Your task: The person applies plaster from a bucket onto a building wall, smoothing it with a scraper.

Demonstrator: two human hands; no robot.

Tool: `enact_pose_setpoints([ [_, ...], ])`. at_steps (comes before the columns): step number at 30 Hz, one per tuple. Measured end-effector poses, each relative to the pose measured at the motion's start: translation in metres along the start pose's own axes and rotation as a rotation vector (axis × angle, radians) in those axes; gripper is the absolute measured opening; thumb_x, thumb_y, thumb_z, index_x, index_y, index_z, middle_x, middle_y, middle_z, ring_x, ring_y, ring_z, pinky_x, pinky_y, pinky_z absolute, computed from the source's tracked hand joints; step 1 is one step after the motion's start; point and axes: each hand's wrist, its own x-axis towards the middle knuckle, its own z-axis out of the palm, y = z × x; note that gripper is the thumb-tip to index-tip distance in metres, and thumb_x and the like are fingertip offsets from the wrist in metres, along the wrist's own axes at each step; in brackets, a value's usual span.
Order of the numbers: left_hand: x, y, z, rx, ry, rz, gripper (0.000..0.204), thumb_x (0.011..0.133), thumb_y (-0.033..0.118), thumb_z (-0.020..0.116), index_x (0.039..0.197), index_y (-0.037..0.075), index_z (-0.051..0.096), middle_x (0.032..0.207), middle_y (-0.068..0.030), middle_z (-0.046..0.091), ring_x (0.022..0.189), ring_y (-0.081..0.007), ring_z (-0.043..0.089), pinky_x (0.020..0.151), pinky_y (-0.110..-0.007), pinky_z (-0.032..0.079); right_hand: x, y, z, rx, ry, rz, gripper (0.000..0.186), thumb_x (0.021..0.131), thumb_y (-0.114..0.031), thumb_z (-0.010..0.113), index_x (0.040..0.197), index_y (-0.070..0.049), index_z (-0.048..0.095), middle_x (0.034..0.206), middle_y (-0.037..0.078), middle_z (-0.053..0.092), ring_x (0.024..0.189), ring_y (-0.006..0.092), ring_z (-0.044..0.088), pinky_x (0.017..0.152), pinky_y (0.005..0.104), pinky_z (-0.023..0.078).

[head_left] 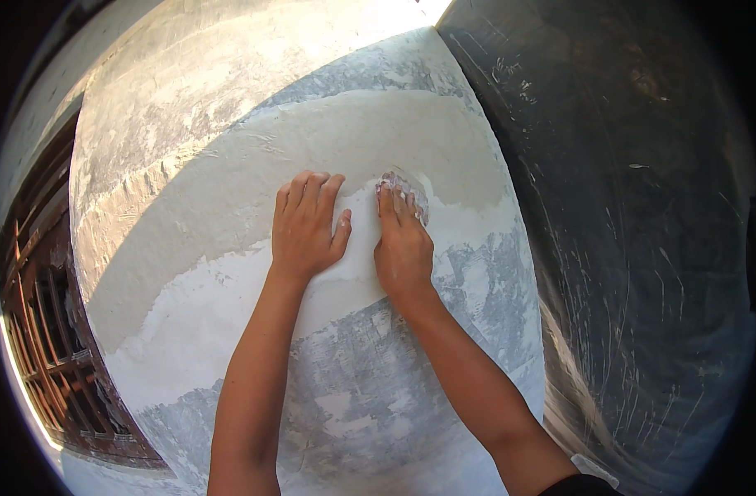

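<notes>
My left hand (310,221) rests against the plastered wall (180,314), fingertips touching it and fingers a little bent and apart, holding nothing. To its right, my right hand (403,244) grips a mottled pinkish-grey pad (418,201), smudged with white, pressed to the wall; whether it is cloth, paper or sponge I cannot tell. Around both hands the surface carries a beige band of smooth plaster above a bright white patch, with patchy grey below. Sunlight falls across the upper left of the wall.
A brown barred window (56,347) is set at the far left, with rust-coloured slats. Along the right side hangs a large dark, wrinkled sheet (642,248) streaked with white splashes, close beside the wall's edge. A black sleeve (584,486) shows at the lower right.
</notes>
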Motion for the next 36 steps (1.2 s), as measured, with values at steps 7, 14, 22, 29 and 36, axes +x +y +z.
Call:
enact_pose_setpoints([
  [7, -0.001, 0.000, -0.004, -0.053, 0.006, -0.017, 0.047, 0.076, 0.018, 0.061, 0.120, 0.004, 0.053, 0.111, -0.0134, 0.056, 0.112, -0.0316, 0.049, 0.094, -0.043, 0.035, 0.005, -0.011, 0.008, -0.060, -0.084, 0.054, 0.052, 0.084, 0.000, 0.056, 0.135, 0.004, 0.048, 0.133, 0.027, 0.052, 0.124, 0.0447, 0.051, 0.099, 0.0439, 0.047],
  [14, 0.000, 0.000, 0.000, -0.045, 0.018, -0.002, 0.045, 0.076, 0.018, 0.062, 0.118, 0.004, 0.054, 0.108, -0.0125, 0.056, 0.109, -0.0300, 0.050, 0.092, -0.041, 0.037, 0.012, -0.019, -0.002, -0.314, -0.281, -0.018, 0.048, 0.085, -0.005, 0.059, 0.131, 0.007, 0.049, 0.130, 0.026, 0.055, 0.121, 0.0398, 0.055, 0.100, 0.0418, 0.047],
  [22, 0.001, -0.001, -0.001, -0.009, 0.019, -0.008, 0.044, 0.075, 0.018, 0.062, 0.116, 0.004, 0.054, 0.104, -0.0120, 0.056, 0.107, -0.0286, 0.051, 0.090, -0.040, 0.037, 0.007, 0.006, -0.067, 0.026, -0.153, -0.064, 0.053, 0.081, 0.001, 0.060, 0.133, 0.002, 0.052, 0.106, 0.017, 0.062, 0.095, 0.0309, 0.064, 0.083, 0.0416, 0.051],
  [29, 0.018, 0.007, 0.007, -0.047, -0.072, 0.003, 0.044, 0.075, 0.015, 0.061, 0.118, 0.004, 0.052, 0.108, -0.0133, 0.055, 0.110, -0.0311, 0.049, 0.091, -0.041, 0.036, 0.070, 0.058, -0.058, 0.192, 0.077, 0.361, 0.047, 0.081, -0.002, 0.060, 0.126, -0.016, 0.064, 0.097, 0.010, 0.059, 0.093, 0.0282, 0.062, 0.083, 0.0381, 0.049],
  [36, 0.015, 0.014, 0.016, -0.030, -0.038, -0.015, 0.044, 0.074, 0.015, 0.061, 0.116, 0.004, 0.053, 0.107, -0.0130, 0.055, 0.109, -0.0307, 0.049, 0.091, -0.041, 0.036, 0.087, 0.059, -0.024, 0.175, -0.106, 0.378, 0.034, 0.081, -0.010, 0.063, 0.112, -0.017, 0.073, 0.101, 0.008, 0.060, 0.095, 0.0265, 0.062, 0.083, 0.0374, 0.049],
])
